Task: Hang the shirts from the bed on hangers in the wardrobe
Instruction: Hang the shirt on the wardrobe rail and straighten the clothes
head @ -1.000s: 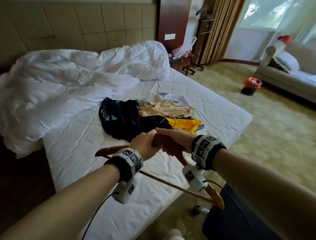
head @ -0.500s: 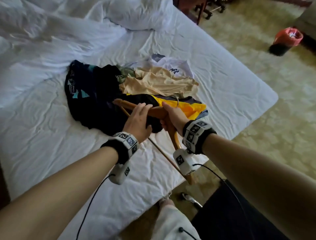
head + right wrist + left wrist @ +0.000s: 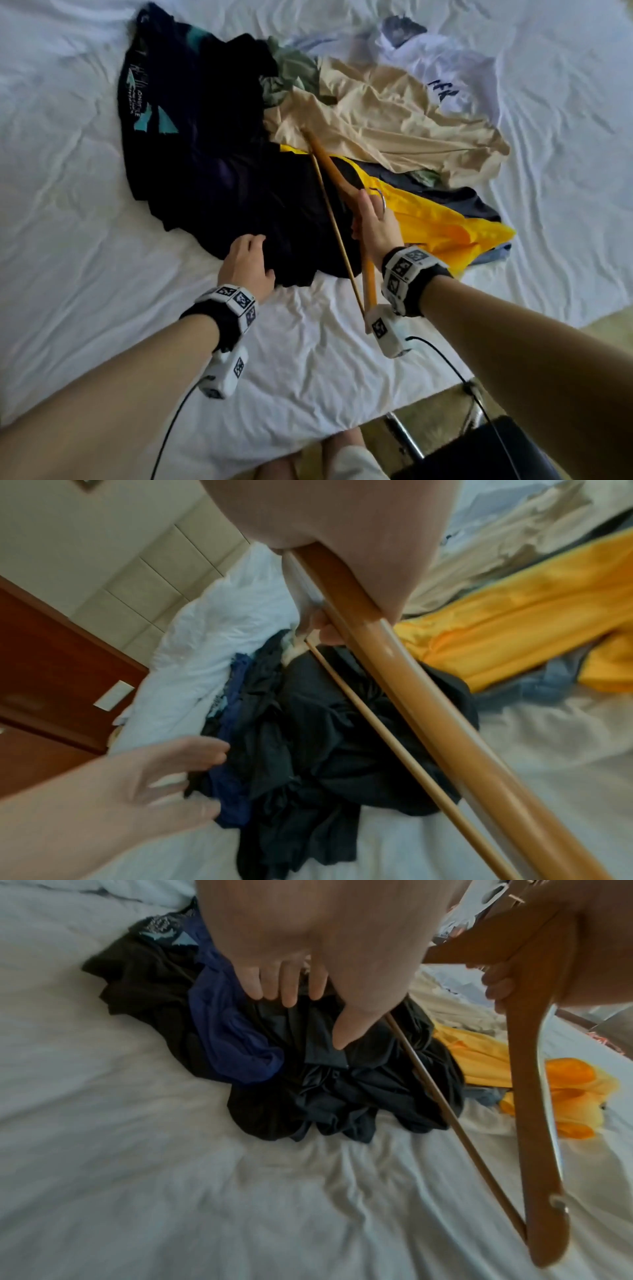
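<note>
The black shirt (image 3: 239, 192) sits at the near-left edge of the clothes pile on the bed (image 3: 85, 274). The left hand (image 3: 248, 267) has let go of the wooden hanger (image 3: 337, 178) since half a second ago and lies spread on the fabric, probably to grab it. The right hand's (image 3: 375, 228) grip wraps the hanger's neck, keeping it ready over the pile.

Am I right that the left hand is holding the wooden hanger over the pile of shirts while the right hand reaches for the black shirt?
No, the hands are swapped. In the head view the right hand grips the wooden hanger over the pile, while the left hand reaches for the black shirt. The rest is correct.
</note>
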`<state>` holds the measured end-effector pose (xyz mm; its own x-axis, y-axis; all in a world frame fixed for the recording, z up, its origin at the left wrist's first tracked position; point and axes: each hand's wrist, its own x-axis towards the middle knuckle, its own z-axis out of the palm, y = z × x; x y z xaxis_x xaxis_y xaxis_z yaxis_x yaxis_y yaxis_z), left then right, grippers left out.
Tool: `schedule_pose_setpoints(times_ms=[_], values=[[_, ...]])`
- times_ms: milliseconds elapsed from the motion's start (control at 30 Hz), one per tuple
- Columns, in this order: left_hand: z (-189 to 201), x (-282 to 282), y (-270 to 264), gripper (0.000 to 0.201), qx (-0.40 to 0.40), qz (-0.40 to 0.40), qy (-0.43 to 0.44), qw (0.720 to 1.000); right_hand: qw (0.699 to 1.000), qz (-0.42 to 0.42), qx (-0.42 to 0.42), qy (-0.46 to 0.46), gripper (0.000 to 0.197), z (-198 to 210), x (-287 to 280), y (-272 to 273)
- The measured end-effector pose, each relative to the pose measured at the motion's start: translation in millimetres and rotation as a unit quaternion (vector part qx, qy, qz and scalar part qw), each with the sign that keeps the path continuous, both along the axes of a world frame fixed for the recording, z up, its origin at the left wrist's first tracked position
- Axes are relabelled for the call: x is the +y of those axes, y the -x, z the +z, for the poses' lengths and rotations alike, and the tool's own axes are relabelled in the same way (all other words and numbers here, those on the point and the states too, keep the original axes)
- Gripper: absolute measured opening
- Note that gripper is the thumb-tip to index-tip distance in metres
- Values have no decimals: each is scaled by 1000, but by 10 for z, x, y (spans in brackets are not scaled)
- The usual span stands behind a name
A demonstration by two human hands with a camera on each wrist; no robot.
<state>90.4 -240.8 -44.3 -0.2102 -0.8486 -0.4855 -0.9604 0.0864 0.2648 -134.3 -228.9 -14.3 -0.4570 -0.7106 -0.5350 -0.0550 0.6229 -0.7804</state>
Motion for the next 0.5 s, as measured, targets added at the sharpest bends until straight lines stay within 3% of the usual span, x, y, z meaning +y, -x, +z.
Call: schedule_pose_setpoints(times_ms=[133, 200, 333, 433, 500], values=[[-378, -302, 93, 78, 9, 8, 42, 999, 999, -14, 22, -25, 38, -429, -84, -66], [-538, -454, 150, 80, 27, 52, 42, 997, 998, -32, 39, -22, 43, -557, -136, -36], [-725, -640, 238, 38, 42, 118, 47, 991, 998, -44, 37, -11, 45, -664, -138, 28], [-685, -604, 277, 35, 131, 146, 80, 977, 999, -27, 46, -4, 47, -666, -136, -12], [-594, -546, 286, 36, 189, 113, 115, 969, 999, -21, 41, 12, 29, -621, -147, -53]])
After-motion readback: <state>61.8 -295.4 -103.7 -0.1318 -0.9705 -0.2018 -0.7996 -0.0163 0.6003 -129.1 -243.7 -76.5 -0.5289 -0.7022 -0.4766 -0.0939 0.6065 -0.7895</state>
